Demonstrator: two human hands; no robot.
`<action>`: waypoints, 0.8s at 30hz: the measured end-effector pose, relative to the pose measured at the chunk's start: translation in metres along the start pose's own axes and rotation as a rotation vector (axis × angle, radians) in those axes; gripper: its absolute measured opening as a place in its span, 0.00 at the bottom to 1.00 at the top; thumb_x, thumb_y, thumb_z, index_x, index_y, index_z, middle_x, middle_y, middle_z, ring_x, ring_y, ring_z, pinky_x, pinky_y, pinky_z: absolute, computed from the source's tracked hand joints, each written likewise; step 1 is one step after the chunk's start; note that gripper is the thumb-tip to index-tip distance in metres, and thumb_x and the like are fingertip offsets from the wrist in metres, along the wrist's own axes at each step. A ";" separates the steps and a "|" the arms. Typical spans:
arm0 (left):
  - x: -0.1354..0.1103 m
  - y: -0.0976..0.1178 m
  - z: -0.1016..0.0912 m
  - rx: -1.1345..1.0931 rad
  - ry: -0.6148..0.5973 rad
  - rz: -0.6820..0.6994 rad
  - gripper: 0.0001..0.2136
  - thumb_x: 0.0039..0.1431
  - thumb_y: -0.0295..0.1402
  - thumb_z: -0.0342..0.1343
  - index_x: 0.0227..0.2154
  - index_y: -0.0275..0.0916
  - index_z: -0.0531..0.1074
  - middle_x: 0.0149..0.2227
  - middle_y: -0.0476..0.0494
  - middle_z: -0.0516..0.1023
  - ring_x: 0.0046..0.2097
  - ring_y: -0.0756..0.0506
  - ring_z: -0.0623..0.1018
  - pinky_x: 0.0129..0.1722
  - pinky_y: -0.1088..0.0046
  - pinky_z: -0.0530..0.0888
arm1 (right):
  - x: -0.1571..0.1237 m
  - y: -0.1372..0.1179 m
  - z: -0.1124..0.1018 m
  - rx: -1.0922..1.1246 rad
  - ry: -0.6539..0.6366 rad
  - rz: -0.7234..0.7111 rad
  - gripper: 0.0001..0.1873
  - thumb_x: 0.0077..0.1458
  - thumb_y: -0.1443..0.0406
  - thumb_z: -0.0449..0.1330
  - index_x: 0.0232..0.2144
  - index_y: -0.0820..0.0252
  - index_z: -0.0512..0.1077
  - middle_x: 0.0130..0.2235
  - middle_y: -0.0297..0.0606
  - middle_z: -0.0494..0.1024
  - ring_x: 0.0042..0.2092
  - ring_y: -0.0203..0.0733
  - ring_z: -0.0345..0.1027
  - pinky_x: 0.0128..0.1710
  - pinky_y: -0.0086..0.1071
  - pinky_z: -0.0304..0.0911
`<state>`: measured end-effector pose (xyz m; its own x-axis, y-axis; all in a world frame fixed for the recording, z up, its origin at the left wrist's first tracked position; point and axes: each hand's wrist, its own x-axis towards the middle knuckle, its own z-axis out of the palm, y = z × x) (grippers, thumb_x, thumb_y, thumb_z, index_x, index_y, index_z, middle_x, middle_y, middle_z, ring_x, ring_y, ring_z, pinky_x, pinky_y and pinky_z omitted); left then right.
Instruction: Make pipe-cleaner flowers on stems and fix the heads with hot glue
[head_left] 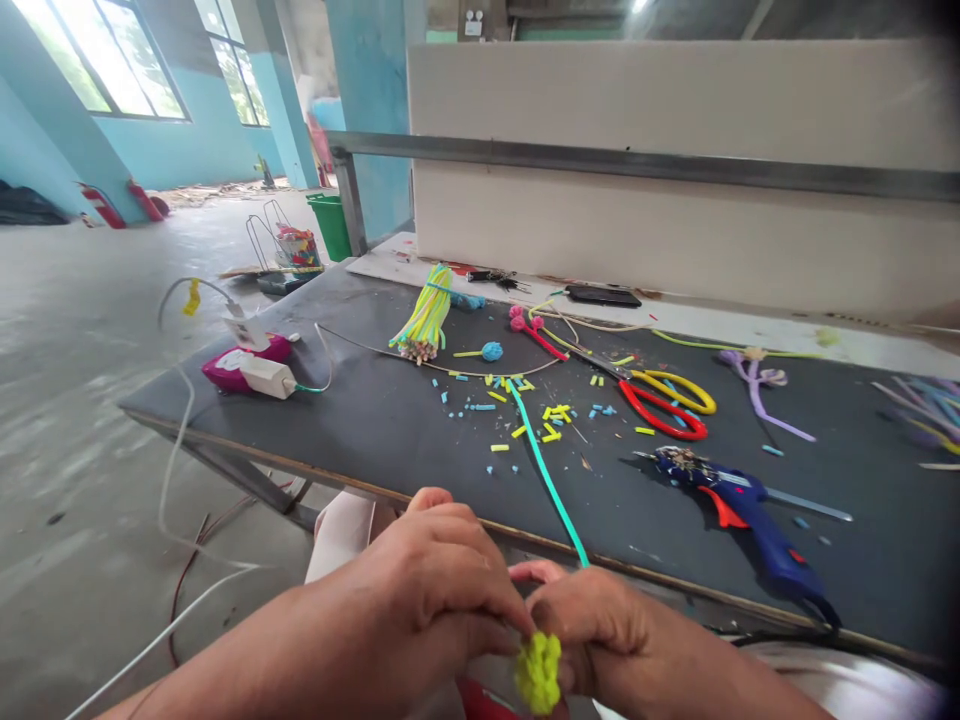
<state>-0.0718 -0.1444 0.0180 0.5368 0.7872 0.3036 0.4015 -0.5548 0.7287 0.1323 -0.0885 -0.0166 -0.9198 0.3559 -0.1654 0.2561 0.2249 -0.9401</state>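
Note:
Both my hands meet low in front of the dark table's near edge (420,500). My left hand (435,580) is closed, its fingers pinching a small fuzzy yellow-green ball (538,672) of wound pipe cleaner. My right hand (592,625) is closed on the same ball from the other side. A long teal pipe cleaner (544,470) runs from between my hands up across the table. Scissors (664,400) with red and yellow handles lie beyond, and a blue glue gun (750,515) lies to the right.
A bundle of yellow-green pipe cleaners (426,320), small cut bits (551,412), pink and purple pipe-cleaner shapes and a black phone (602,295) lie on the table. A pink power strip with white plugs (247,368) sits at the left corner. A white partition (675,180) backs the table.

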 end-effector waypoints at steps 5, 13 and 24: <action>0.001 -0.002 -0.001 -0.003 -0.096 -0.035 0.05 0.57 0.25 0.56 0.29 0.33 0.77 0.27 0.47 0.79 0.34 0.52 0.74 0.43 0.76 0.66 | -0.001 -0.003 0.001 -0.095 -0.026 0.009 0.15 0.60 0.66 0.51 0.25 0.61 0.74 0.26 0.31 0.79 0.32 0.33 0.72 0.60 0.43 0.41; 0.004 -0.006 0.001 -0.017 -0.239 -0.090 0.04 0.53 0.23 0.58 0.28 0.35 0.78 0.28 0.49 0.80 0.35 0.52 0.76 0.46 0.75 0.67 | -0.001 -0.009 0.000 -0.179 -0.131 0.016 0.16 0.49 0.77 0.49 0.26 0.58 0.75 0.27 0.28 0.80 0.33 0.32 0.73 0.60 0.43 0.41; 0.000 -0.009 0.012 -0.075 -0.169 -0.120 0.05 0.49 0.20 0.58 0.25 0.35 0.76 0.26 0.48 0.80 0.32 0.50 0.76 0.43 0.73 0.69 | 0.003 -0.004 0.004 -0.095 -0.155 0.021 0.17 0.41 0.79 0.48 0.20 0.62 0.73 0.20 0.27 0.74 0.30 0.33 0.73 0.59 0.40 0.43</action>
<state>-0.0669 -0.1431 0.0045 0.6079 0.7865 0.1093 0.4171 -0.4334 0.7989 0.1269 -0.0923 -0.0143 -0.9468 0.2193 -0.2356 0.2961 0.3065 -0.9046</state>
